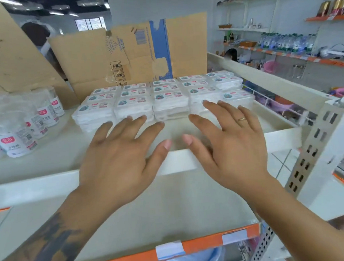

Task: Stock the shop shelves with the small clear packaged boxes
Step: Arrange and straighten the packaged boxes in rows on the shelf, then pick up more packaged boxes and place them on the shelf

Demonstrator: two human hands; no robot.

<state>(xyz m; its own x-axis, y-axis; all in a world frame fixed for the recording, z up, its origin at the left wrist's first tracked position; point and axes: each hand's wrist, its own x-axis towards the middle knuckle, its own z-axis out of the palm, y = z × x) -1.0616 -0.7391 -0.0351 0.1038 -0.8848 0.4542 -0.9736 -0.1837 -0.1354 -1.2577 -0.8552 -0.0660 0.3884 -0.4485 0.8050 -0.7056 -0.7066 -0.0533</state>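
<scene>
On the shelf (70,159), boxes (160,96) label-up.

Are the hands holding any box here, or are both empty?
Both empty. The left hand and right hand are spread flat, fingers straight, in front of the stacked boxes.

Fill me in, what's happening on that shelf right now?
A person is stocking a white shop shelf. The small clear packaged boxes already stand on it in neat stacked rows, in front of a flattened cardboard sheet. Both hands are empty with fingers spread: the left hand and right hand reach toward the front row of boxes, apparently to square it up; actual contact isn't clear. White-labelled bottles in clear wrap stand to the left of the boxes.
</scene>
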